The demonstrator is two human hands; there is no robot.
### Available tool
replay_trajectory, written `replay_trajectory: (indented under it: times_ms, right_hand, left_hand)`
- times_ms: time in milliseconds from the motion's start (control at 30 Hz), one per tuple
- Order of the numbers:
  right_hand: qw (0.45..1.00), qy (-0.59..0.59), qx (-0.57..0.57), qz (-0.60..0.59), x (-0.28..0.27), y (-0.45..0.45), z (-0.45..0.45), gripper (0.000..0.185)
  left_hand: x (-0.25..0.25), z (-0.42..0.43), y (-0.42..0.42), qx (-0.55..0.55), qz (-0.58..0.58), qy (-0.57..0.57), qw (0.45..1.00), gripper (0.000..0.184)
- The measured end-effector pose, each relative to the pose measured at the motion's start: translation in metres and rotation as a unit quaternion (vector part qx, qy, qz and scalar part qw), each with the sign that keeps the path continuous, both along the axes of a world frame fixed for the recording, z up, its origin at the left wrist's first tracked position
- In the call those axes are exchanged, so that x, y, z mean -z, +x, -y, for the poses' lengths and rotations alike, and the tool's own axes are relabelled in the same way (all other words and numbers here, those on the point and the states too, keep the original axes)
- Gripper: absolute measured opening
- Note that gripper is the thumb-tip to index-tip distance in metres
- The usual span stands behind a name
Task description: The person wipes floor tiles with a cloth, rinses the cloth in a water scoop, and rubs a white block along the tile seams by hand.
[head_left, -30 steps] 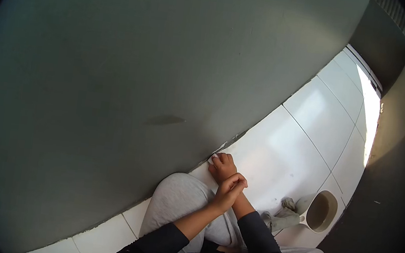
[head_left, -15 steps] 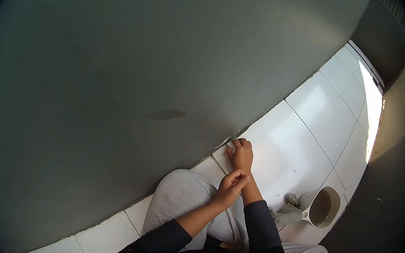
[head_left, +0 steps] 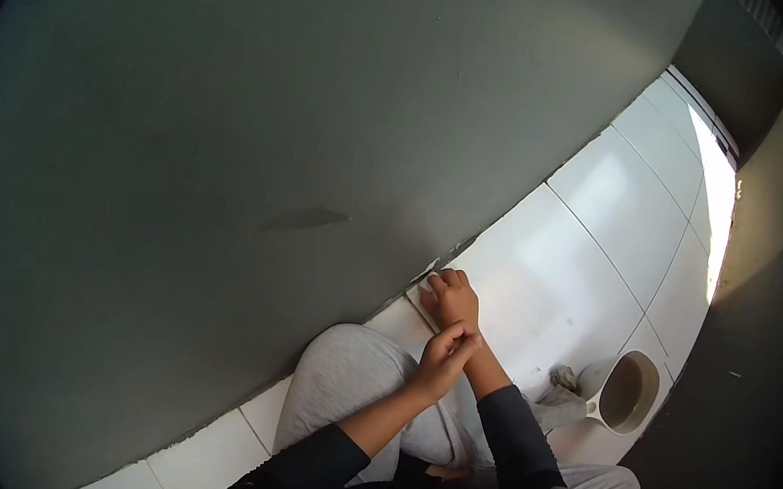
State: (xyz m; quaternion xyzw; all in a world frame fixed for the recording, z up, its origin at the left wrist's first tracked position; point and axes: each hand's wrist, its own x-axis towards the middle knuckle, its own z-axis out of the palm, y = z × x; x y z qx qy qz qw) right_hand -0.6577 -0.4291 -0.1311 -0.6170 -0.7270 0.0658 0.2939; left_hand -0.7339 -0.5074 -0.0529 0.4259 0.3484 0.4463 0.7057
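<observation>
My right hand [head_left: 451, 297] is down at the seam where the tiled floor meets the grey wall. Its fingers are curled around a small white piece [head_left: 429, 286], mostly covered by them, so its kind is unclear. Across my right wrist lies my left hand [head_left: 447, 359], its fingers bent and closed against it. White floor tiles [head_left: 543, 271] extend beneath and beyond both hands.
The grey wall [head_left: 233, 111] rises close on the left. At the right stands a pale handled dipper [head_left: 627, 395] with brownish liquid inside. A grey cloth [head_left: 558, 410] and a crumpled dark-grey lump [head_left: 564, 377] lie beside it. My bent knee [head_left: 348, 375] is near the wall.
My right hand has shifted slightly left along the floor edge, with the white piece still at its fingers. The left hand stays at the right wrist. The view has shifted a little.
</observation>
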Motion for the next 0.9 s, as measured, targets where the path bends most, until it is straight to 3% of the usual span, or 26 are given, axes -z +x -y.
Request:
replay_trajectory:
  times_ms: [100,233,367,433,500,567,700,767,800,833,900]
  right_hand:
    - [0.997,-0.008,0.076,-0.029,-0.004,0.002,-0.006,0.022]
    - [0.997,0.016,-0.054,0.053,0.007,-0.015,0.008,0.024]
    - [0.998,-0.021,0.061,-0.015,-0.012,0.018,-0.015,0.022]
    - [0.997,-0.011,0.075,0.014,-0.009,0.007,-0.014,0.022]
    - [0.998,-0.009,-0.042,0.056,-0.005,-0.005,-0.004,0.022]
    - [0.997,-0.004,-0.052,0.051,-0.003,0.008,-0.005,0.022]
    - [0.995,-0.012,0.101,-0.005,-0.014,0.041,-0.032,0.023]
    - [0.997,-0.026,0.057,0.033,-0.010,0.029,-0.026,0.024]
    - [0.998,0.013,-0.012,0.067,-0.007,0.023,-0.020,0.025]
    - [0.994,-0.021,-0.055,0.093,-0.003,0.020,-0.017,0.025]
    - [0.998,-0.017,-0.036,0.047,-0.001,0.036,-0.026,0.026]
  left_hand:
    - [-0.003,-0.001,0.000,-0.007,-0.003,0.014,1.000,0.014]
    - [-0.001,-0.003,0.002,0.012,-0.010,0.012,1.000,0.014]
    - [0.004,0.000,-0.003,0.017,0.007,0.011,1.000,0.013]
    - [0.003,-0.001,-0.001,0.008,-0.014,0.008,1.000,0.012]
    - [0.003,-0.002,0.004,0.005,-0.001,0.019,1.000,0.013]
    - [0.007,-0.001,0.002,0.026,-0.018,0.021,0.999,0.012]
    - [0.006,-0.002,-0.002,0.022,-0.027,0.010,0.999,0.012]
    - [-0.001,-0.001,0.003,0.006,-0.008,0.004,1.000,0.013]
    - [-0.001,-0.001,0.003,0.020,-0.015,0.004,1.000,0.013]
    - [0.000,-0.002,0.002,0.034,-0.024,0.003,0.999,0.013]
    - [0.001,-0.001,-0.001,0.044,-0.029,0.001,0.999,0.012]
